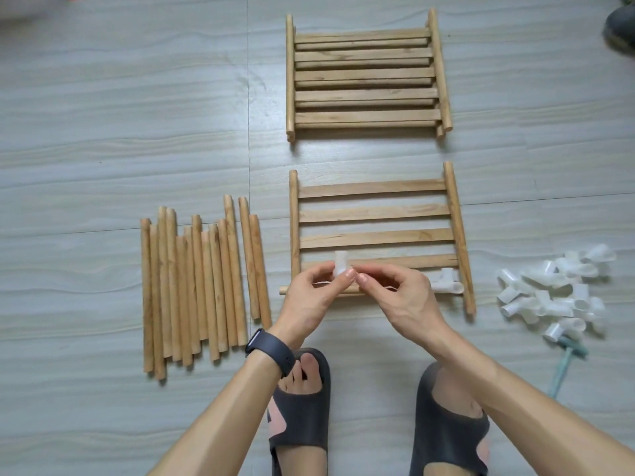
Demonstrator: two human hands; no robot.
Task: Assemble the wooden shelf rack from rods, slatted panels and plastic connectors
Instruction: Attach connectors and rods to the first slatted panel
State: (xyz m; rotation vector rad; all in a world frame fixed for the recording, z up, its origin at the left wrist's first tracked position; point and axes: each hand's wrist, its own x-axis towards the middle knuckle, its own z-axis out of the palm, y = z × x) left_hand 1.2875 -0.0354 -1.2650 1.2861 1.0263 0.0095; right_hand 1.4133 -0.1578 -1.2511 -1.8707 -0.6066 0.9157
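one white plastic connector [341, 263] is pinched in narrow grips by the left hand [309, 300] and right hand [402, 300], its tube end pointed to twelve o'clock.

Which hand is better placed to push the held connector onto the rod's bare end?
Left, probably. The left hand grips the white connector and sits nearest the rod's bare end; the right hand lies toward the end already capped by another connector.

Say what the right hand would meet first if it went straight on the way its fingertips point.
The white connector pinched in the left hand, or that hand's thumb beside it. The right hand points leftward at them, seemingly almost touching, though depth is unclear.
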